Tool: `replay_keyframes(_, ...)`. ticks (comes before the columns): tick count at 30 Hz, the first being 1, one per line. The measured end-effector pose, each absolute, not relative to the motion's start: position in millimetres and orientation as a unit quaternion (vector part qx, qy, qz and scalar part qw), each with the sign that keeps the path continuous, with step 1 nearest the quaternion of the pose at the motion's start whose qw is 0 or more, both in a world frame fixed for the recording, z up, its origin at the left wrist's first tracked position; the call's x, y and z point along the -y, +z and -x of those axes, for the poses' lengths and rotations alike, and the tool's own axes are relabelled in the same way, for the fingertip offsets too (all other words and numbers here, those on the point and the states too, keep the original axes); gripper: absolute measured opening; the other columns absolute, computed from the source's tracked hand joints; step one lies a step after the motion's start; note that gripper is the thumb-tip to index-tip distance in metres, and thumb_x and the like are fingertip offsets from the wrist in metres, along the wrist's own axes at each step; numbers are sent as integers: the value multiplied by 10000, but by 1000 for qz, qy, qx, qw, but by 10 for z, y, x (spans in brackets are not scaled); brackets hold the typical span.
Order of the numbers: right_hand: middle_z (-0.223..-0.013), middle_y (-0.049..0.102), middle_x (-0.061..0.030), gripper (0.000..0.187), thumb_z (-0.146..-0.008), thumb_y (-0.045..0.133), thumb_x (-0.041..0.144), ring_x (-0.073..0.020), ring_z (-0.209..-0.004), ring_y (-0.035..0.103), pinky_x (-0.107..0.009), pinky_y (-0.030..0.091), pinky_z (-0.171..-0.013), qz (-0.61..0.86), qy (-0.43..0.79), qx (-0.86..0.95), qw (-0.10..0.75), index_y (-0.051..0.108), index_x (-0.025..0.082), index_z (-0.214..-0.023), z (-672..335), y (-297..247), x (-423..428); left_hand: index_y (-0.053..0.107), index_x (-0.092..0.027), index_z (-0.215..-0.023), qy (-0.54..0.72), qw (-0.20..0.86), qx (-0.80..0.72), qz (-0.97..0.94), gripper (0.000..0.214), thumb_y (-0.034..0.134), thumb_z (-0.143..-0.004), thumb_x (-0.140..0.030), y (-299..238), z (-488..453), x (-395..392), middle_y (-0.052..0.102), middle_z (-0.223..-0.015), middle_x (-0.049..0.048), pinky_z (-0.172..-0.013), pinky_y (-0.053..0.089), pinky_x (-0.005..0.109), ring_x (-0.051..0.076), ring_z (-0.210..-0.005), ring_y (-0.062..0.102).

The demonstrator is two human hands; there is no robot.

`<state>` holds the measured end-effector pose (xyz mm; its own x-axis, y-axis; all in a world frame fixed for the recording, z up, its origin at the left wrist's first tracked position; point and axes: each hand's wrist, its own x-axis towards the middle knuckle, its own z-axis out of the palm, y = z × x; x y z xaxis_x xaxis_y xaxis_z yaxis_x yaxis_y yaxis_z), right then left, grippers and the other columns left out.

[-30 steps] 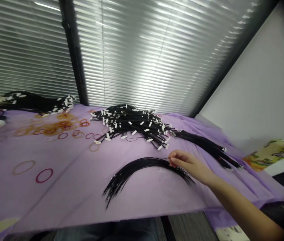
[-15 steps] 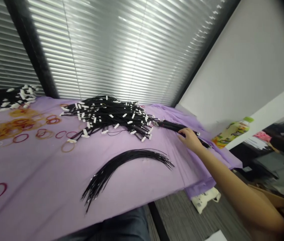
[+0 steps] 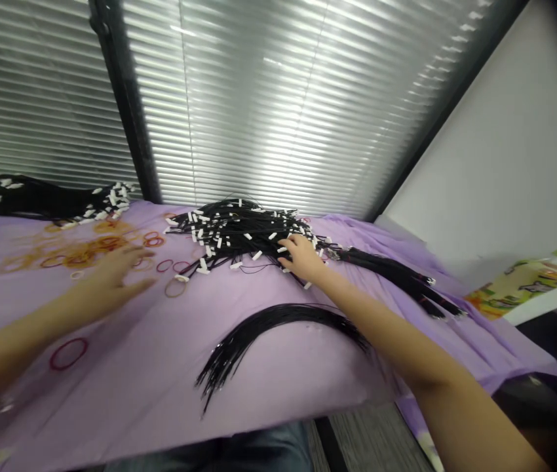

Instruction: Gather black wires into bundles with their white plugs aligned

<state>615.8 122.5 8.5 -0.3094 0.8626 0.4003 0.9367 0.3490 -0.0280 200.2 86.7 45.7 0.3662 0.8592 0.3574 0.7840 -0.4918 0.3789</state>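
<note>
My right hand (image 3: pixel 303 259) is at the front right of a heap of black cables with white connectors (image 3: pixel 239 229). Its fingers are apart and bent over the cable ends; whether they touch them I cannot tell. My left hand (image 3: pixel 114 282), slightly blurred, hovers over the left of the table with fingers stretched out and thumb apart, holding nothing. Near it lie tan rubber bands (image 3: pixel 82 249) and a red rubber band (image 3: pixel 69 354). In front of the heap lies a curved bunch of thin black wires (image 3: pixel 244 334), its right end partly behind my right forearm.
A purple cloth (image 3: pixel 151 393) covers the table, which stands against window blinds (image 3: pixel 239 98). Bundled black cables (image 3: pixel 396 275) lie at the right. Another cable pile (image 3: pixel 47 196) sits back left. A drink bottle with a green cap (image 3: pixel 529 285) is beyond the right edge.
My right hand has left the bundled cables at the right and moved left to the heap. My left hand has come into view from the left. The view has turned left.
</note>
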Motion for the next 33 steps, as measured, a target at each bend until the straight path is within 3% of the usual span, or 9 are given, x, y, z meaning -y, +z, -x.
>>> replay_keyframes(4,-1352,510,-152,392,-935,602,336,-276,-1231,475,-406,368,-1101,526,-115,832,137,620,140,-1274,-5912,164,-1425,540,-136,-1317,206,31,-394,-895,486,428,-973,-461,331,-2513,-913,475,-1443,129,-1194,244,519,316,-1386,381)
replay_keyframes(7,-1456,407,-204,615,-962,552,326,-291,-1315,400,-401,318,-1145,542,-140,818,131,383,58,-1489,-5808,254,-1615,563,-188,-1288,221,106,-379,-892,483,445,-945,-508,214,-2686,-902,503,-1434,121,-1165,330,483,311,-1341,454)
replay_keyframes(9,-1479,375,-221,614,-951,556,291,-314,-1320,390,-423,317,-1132,546,-146,817,113,377,51,-1488,-5766,312,-1755,563,-199,-1275,228,172,-394,-874,486,449,-927,-520,134,-2668,-871,534,-1406,120,-1139,365,501,320,-1305,493)
replay_keyframes(12,-1282,550,-194,326,-919,511,146,-287,-1175,500,-397,372,-1041,522,-134,839,72,607,75,-1222,-5698,375,-1897,592,-184,-1210,275,265,-424,-821,492,529,-853,-517,47,-2594,-833,586,-1324,122,-1150,341,533,331,-1281,512)
replay_keyframes(16,-1029,628,-127,219,-867,470,63,-228,-917,565,-326,421,-853,486,-117,863,67,639,122,-993,-5557,354,-1764,526,-155,-1271,349,396,-464,-711,659,628,-758,-556,-19,-2576,-893,526,-1402,166,-1135,384,529,351,-1311,510)
replay_keyframes(19,-1029,623,-96,170,-889,472,105,-198,-802,561,-291,421,-724,475,-114,866,107,612,161,-968,-5496,274,-1414,328,-152,-1440,375,450,-493,-644,804,636,-798,-527,-44,-2580,-961,408,-1510,225,-1049,489,508,344,-1276,565)
replay_keyframes(22,-1084,603,-103,193,-928,385,103,-205,-903,573,-292,442,-760,471,-137,847,205,560,186,-938,-5546,229,-1029,175,-90,-1511,382,537,-476,-582,784,524,-928,-479,10,-2567,-952,331,-1553,270,-1054,501,417,284,-1217,623)
replay_keyframes(27,-1000,545,-117,231,-898,293,36,-194,-974,559,-333,488,-843,404,-179,810,386,446,203,-852,-5681,250,-649,285,62,-1450,349,664,-387,-536,674,299,-1051,-480,161,-2553,-850,566,-1365,236,-1098,433,355,251,-1196,629)
replay_keyframes(33,-906,596,-30,197,-850,398,18,-103,-770,563,-206,469,-653,172,-176,886,394,462,203,-828,-5470,234,-336,328,-170,-1492,307,724,-379,-487,710,487,-956,-608,188,-2575,-782,611,-1368,158,-1093,471,402,273,-1126,682)
